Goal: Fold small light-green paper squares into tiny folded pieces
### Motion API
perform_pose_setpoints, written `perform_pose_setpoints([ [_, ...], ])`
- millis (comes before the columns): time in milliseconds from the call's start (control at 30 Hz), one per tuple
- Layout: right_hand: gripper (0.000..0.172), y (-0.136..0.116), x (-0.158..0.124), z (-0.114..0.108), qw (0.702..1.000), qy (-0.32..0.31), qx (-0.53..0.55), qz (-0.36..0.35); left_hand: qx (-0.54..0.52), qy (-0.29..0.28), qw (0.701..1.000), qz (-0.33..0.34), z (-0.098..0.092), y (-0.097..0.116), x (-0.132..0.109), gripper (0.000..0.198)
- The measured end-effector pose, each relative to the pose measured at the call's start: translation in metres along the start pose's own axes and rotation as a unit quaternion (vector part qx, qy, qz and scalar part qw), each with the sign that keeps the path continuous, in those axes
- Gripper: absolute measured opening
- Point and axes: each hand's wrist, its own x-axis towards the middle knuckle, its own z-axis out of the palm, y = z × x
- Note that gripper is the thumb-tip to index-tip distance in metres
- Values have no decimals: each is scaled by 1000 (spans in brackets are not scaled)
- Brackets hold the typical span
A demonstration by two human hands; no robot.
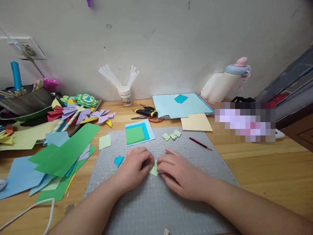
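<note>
A small light green paper piece (154, 170) lies on the grey cutting mat (137, 209), between my two hands. My left hand (135, 166) has its thumb and fingers closed on the paper's left edge. From the right, my right hand (179, 173) presses fingertips on the paper's other edge. Just left of my left hand is a small blue folded piece (118, 160). Beyond the hands are several folded light green pieces (173, 134), a pencil (200, 143) and stacked green and blue squares (135, 134).
Coloured sheets (68, 150) and paper flowers (78, 112) cover the left side. Scissors and a cutter (146, 112), a paper cup with white strips (125, 96), a light blue sheet stack (171, 106) and a bottle (227, 83) stand or lie near the wall.
</note>
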Motion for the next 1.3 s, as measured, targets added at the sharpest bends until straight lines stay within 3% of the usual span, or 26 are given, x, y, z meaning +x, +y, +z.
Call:
perform_pose_setpoints([
  [133, 22, 6, 5, 7, 997, 37, 18, 70, -13, 18, 1000, -16, 1, 1, 2, 15],
  [300, 6, 6, 9, 12, 992, 59, 65, 92, -37, 3, 999, -17, -1, 4, 1, 5],
  [433, 10, 6, 8, 9, 972, 94, 178, 122, -81, 58, 995, 23, -5, 9, -3, 7],
  [500, 10, 6, 7, 7, 939, 131, 274, 162, -77, 90, 992, 48, -6, 11, -7, 8],
  [567, 10, 6, 6, 6, 888, 145, 381, 211, -63, 104, 990, 72, -4, 13, -9, 9],
  [733, 17, 1, 10, 8, 756, 99, 579, 289, -15, 103, 985, 137, 5, 12, -9, 11],
  [900, 21, 0, 11, 13, 708, 96, 661, 230, -36, 154, 981, 113, 9, 12, -9, 12],
  [967, 20, 3, 10, 13, 717, 129, 653, 207, -80, 186, 978, 46, 10, 13, -9, 11],
  [1033, 18, 5, 8, 12, 750, 178, 606, 196, -173, 212, 961, -48, 12, 14, -7, 5],
  [1133, 8, 5, 4, 10, 849, 232, 445, 168, -366, 231, 887, -158, 16, 18, -3, 11],
  [1200, 7, 4, 2, 10, 919, 231, 297, 117, -463, 233, 832, -198, 19, 21, -2, 19],
  [1300, 12, 1, 1, 11, 970, 207, 121, 50, -548, 206, 778, -229, 23, 26, -4, 27],
])
